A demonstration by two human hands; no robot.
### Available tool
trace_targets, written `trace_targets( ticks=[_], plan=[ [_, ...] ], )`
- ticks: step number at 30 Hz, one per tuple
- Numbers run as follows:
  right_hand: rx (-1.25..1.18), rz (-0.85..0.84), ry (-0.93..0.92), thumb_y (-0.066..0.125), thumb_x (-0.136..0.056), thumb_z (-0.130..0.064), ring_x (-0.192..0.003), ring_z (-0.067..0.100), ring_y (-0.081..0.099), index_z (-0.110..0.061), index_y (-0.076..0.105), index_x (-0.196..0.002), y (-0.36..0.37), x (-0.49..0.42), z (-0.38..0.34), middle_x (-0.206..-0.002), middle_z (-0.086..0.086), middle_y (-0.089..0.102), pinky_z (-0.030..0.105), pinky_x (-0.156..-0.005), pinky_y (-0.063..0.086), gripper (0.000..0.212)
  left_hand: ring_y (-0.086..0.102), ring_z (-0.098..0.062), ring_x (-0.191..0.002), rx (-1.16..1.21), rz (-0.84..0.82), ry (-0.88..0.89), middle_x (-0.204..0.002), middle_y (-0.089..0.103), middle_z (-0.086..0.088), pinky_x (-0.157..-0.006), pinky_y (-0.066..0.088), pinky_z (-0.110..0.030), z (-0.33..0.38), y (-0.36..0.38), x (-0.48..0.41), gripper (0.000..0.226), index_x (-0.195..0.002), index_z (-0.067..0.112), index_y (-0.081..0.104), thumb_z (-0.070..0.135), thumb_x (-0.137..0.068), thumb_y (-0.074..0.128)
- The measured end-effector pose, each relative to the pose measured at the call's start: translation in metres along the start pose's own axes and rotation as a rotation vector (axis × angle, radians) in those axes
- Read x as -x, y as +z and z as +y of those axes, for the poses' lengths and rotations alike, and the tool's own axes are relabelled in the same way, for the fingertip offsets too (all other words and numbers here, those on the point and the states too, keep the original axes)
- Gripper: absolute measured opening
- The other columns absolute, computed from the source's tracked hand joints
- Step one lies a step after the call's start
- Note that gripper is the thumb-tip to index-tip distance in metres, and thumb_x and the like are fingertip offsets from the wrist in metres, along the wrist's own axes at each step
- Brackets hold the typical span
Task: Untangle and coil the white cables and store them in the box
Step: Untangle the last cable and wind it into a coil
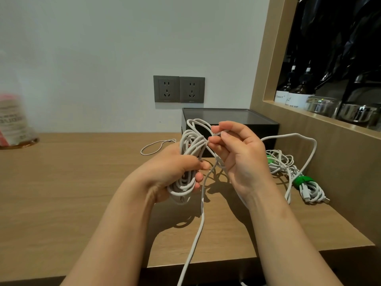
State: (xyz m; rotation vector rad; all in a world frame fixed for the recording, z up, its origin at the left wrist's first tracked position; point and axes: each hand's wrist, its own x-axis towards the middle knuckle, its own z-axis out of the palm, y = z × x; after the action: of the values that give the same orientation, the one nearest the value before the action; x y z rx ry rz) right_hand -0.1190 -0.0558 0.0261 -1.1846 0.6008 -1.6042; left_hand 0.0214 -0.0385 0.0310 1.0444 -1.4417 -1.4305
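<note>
My left hand [175,172] grips a bundle of white cable loops [186,153] above the wooden table. My right hand [237,153] pinches a strand of the same cable near the top of the bundle. One loose end hangs down past the table's front edge [193,244]; another strand [299,139] arcs right and drops toward the table. The dark box [247,120] stands behind my hands against the wall, its inside hidden from here. On the right lie a tangled white cable [282,162] and a coiled white cable bound with a green strap [309,187].
A thin grey cord loop [156,146] lies left of the box. A blurred jar [14,122] stands at the far left. Two wall sockets [179,89] sit above the box. A wooden shelf [321,114] with bottles and glass containers rises on the right.
</note>
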Motion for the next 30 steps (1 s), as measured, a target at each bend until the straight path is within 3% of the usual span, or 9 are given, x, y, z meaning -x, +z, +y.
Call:
trace_targets(
  ticks=[3,6,9,13,16,20,24,26,30],
  plan=[
    [0.054,0.015,-0.022,0.046,-0.093,0.005,-0.066,0.011,0.064,-0.010,0.063,-0.095,-0.003,-0.001,-0.002,-0.084,0.005,0.069,0.023,-0.066,0.055,0.023,0.049,-0.011,-0.043,-0.042,-0.012,0.001,-0.056,0.057,-0.005,-0.042,0.047,-0.023,-0.002,0.002,-0.001,0.008,-0.088,0.007,0.054,-0.001,-0.089,0.057],
    [0.168,0.032,-0.067,0.051,-0.090,0.005,-0.065,0.008,0.062,-0.014,0.064,-0.095,-0.005,0.000,-0.002,-0.086,0.003,0.071,0.022,-0.065,0.052,0.024,0.048,-0.012,-0.044,-0.264,0.016,0.004,-0.055,0.053,-0.002,-0.043,0.046,-0.024,-0.003,0.000,0.000,0.015,-0.078,0.010,0.053,0.014,-0.090,0.061],
    [0.304,0.021,-0.088,0.051,-0.090,0.003,-0.086,0.007,0.064,-0.020,0.067,-0.094,-0.008,0.000,0.000,-0.097,-0.002,0.071,0.021,-0.071,0.051,0.029,0.044,-0.013,-0.042,-0.377,0.120,0.003,-0.050,0.049,0.000,-0.044,0.043,-0.025,-0.004,0.002,0.001,0.020,-0.078,0.012,0.054,0.025,-0.088,0.065],
    [0.501,0.016,-0.075,0.040,-0.090,0.003,-0.105,0.005,0.053,-0.024,0.064,-0.108,-0.013,-0.001,0.002,-0.109,-0.009,0.060,0.034,-0.091,0.047,0.040,0.038,-0.011,-0.038,-0.230,0.266,0.098,-0.049,0.043,0.001,-0.043,0.036,-0.023,-0.004,0.005,0.002,0.019,-0.075,0.017,0.053,0.023,-0.089,0.064],
    [0.790,0.028,-0.120,0.047,-0.091,-0.004,-0.101,-0.010,0.046,-0.035,0.053,-0.115,-0.016,-0.004,0.010,-0.128,-0.003,0.050,0.027,-0.092,0.044,0.040,0.033,-0.010,-0.036,0.050,0.257,0.126,-0.047,0.037,0.003,-0.039,0.034,-0.019,0.007,0.001,0.006,0.019,-0.073,0.018,0.051,0.017,-0.090,0.061],
    [0.921,0.195,-0.128,0.054,-0.093,-0.025,-0.107,0.006,0.041,-0.034,0.056,-0.104,-0.023,-0.008,0.016,-0.107,-0.004,0.059,0.022,-0.075,0.041,0.015,0.032,-0.004,-0.030,0.364,0.183,0.130,-0.041,0.035,0.007,-0.033,0.034,-0.016,0.017,-0.006,0.012,0.021,-0.065,0.018,0.048,0.012,-0.082,0.059],
    [0.939,0.352,-0.138,0.051,-0.093,-0.035,-0.103,0.018,0.050,-0.037,0.058,-0.095,-0.034,-0.009,0.019,-0.095,0.001,0.059,0.035,-0.076,0.047,0.007,0.033,-0.003,-0.026,0.585,0.154,0.137,-0.036,0.033,0.007,-0.031,0.033,-0.014,0.019,-0.008,0.012,0.020,-0.059,0.018,0.045,0.013,-0.072,0.059],
    [0.895,0.398,-0.152,0.050,-0.094,-0.032,-0.100,0.015,0.043,-0.032,0.060,-0.097,-0.033,-0.008,0.016,-0.095,0.002,0.055,0.026,-0.071,0.040,0.010,0.032,-0.003,-0.027,0.592,0.188,0.133,-0.037,0.033,0.008,-0.031,0.033,-0.013,0.017,-0.006,0.010,0.019,-0.065,0.017,0.047,0.007,-0.079,0.057],
    [0.855,0.426,-0.287,0.057,-0.091,-0.029,-0.101,0.022,0.045,-0.030,0.060,-0.087,-0.027,-0.006,0.003,-0.091,-0.008,0.039,0.019,-0.075,0.037,0.005,0.033,-0.006,-0.032,0.344,0.360,0.128,-0.042,0.037,0.005,-0.034,0.034,-0.018,0.005,-0.004,0.001,0.015,-0.076,0.013,0.054,0.004,-0.087,0.057]
  ],
)
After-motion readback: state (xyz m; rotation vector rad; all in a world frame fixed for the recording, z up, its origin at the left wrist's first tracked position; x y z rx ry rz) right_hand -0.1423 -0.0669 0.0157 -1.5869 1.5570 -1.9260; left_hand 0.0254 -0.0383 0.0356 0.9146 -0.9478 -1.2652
